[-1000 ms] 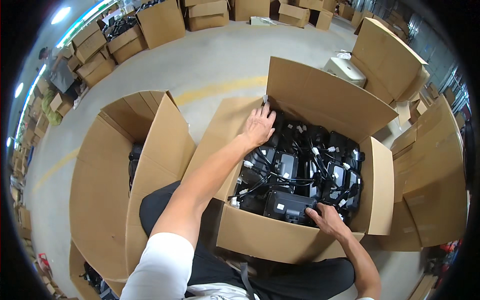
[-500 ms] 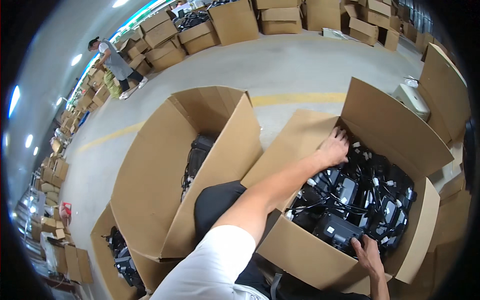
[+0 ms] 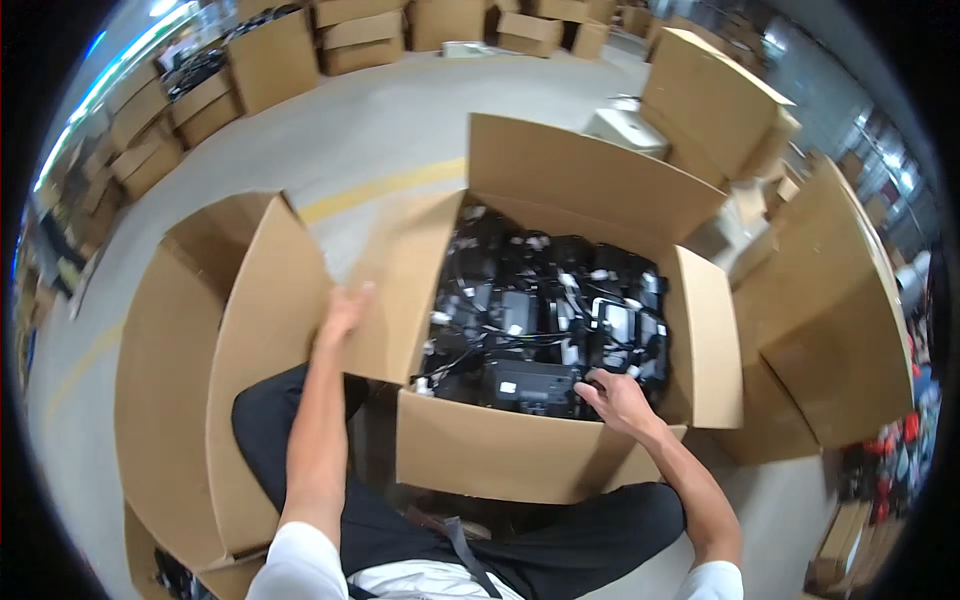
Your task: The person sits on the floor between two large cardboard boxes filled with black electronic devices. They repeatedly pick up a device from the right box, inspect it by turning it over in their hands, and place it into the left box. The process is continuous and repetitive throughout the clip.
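In front of me stands an open cardboard box point(image 3: 530, 462) packed with black electronic units, their cables and white plugs tangled on top. My right hand point(image 3: 618, 402) reaches over its near wall, fingers curled and thumb at the right end of a flat black unit point(image 3: 530, 386) with a small white label. My left hand point(image 3: 347, 308) is outside the box, beside the left flap point(image 3: 405, 285); motion smears its fingers, and nothing can be made out in it.
A taller open box point(image 3: 265, 370) stands close on my left, another large box point(image 3: 820, 330) on the right. Beyond the far flap sits a whitish case point(image 3: 628, 130). Cartons point(image 3: 270, 60) line the far side. My crossed legs point(image 3: 590, 535) lie against the near wall.
My left hand has come out of the box's far left corner to beside the left flap. My right hand stays at the same black unit. The view has swung to the right.
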`<state>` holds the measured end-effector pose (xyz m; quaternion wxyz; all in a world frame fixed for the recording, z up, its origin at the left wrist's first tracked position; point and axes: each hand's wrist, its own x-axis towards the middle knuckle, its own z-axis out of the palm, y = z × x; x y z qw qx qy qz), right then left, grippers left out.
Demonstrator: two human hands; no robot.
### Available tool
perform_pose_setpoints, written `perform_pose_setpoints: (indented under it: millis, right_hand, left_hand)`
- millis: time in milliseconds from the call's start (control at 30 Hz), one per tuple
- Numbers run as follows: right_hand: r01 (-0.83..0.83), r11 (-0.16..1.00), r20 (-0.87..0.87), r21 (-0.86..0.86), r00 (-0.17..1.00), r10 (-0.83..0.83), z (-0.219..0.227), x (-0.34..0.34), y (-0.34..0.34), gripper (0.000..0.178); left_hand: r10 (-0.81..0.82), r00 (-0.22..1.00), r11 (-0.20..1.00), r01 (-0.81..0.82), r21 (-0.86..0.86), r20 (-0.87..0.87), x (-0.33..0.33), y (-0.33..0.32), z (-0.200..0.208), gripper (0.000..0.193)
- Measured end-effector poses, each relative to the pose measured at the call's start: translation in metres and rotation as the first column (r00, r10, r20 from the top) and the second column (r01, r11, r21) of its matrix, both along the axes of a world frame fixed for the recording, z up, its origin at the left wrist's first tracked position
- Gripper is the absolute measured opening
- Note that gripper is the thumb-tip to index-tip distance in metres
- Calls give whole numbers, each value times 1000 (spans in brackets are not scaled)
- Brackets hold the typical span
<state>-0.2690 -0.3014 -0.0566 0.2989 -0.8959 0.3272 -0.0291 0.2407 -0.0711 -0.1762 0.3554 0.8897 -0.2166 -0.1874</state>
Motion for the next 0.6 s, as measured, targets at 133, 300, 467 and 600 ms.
perform_pose_setpoints:
  millis: [133,300,467,600]
  right_hand:
    - [199,932,152,-304,976,-158,-1,-65,-26,34]
    - [820,279,596,-500,560,-575,1,-149,-57,53]
    - [940,106,528,326,-88,-844,-83,-311,-72,63]
    - [138,282,275,949,72,-959,-97,-133,-90,65]
  left_hand:
    - [-38,847,992,94,-78,531,-51,6,152,54]
    - [-561,822,817,569,-97,95,-149,-1,286,49]
    - [-619,774,667,432,-607,-130,-221,-41,224,67]
    - [-295,946,928,317,-196,132,-166,24,221,68]
